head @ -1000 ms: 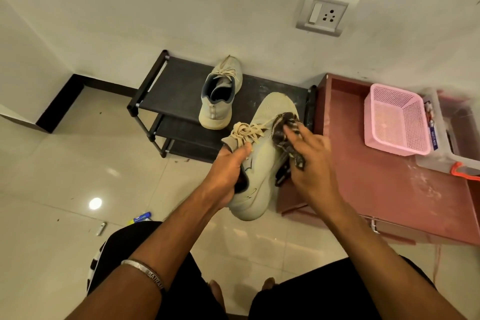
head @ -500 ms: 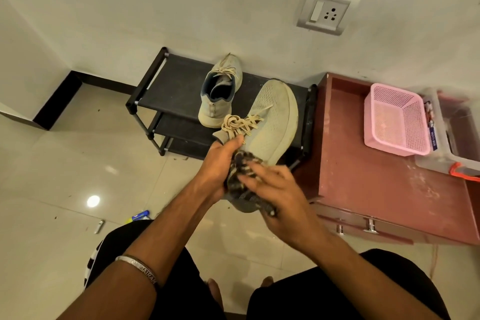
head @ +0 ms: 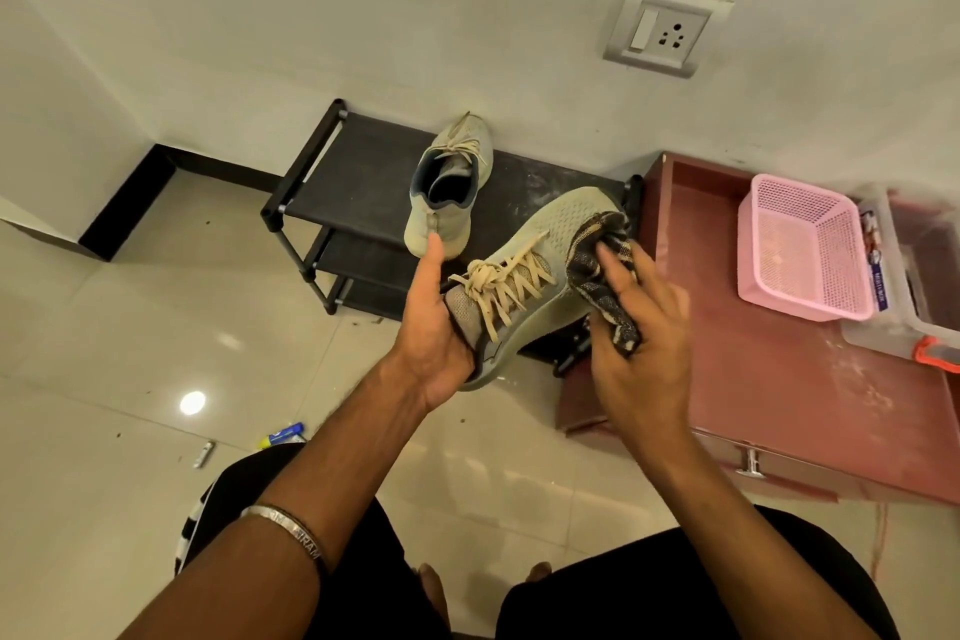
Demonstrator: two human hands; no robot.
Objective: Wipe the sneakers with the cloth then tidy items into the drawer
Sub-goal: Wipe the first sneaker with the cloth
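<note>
Sneaker [head: 540, 276] stays gripped at the heel in my left hand [head: 434, 327] while my right hand [head: 636, 327] has carried the clutched cloth [head: 602, 281] back up to the toe, so wiping continues

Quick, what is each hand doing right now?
Left hand: holds the sneaker by its heel end, thumb sticking up.
Right hand: holds the cloth against the sneaker's toe.
</note>
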